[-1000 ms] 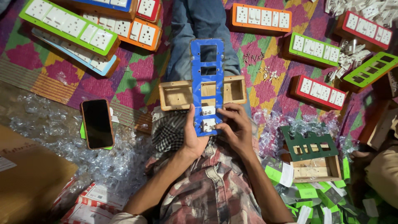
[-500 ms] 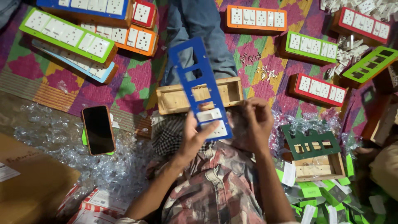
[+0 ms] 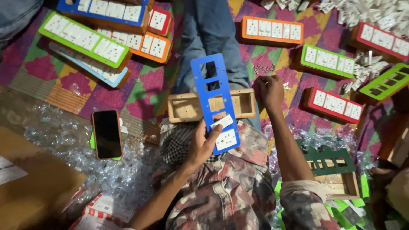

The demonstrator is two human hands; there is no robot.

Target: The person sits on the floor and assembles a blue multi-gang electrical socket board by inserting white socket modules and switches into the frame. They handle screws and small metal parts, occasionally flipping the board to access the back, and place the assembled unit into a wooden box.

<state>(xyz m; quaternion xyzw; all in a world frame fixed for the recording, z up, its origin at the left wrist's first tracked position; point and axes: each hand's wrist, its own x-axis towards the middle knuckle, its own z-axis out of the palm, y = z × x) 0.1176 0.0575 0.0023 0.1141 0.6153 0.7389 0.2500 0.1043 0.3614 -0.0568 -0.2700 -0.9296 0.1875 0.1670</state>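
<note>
Sockets (image 3: 226,139) fill the blue plate (image 3: 214,102) gripped by left hand (image 3: 202,142) over empty wooden box (image 3: 186,108); right hand (image 3: 270,90) curled.

One view only, from the head, looking steeply down over the lap at a patterned mat (image 3: 140,91). It sits close: forearms fill the lower frame, and the left hand (image 3: 200,142) is near centre.

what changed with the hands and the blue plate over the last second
The right hand let go of the blue plate and reached out to the small screws on the mat. The left hand alone now holds the plate, tilted over the wooden box. The box, the phone and the finished boards around stayed put.
</note>
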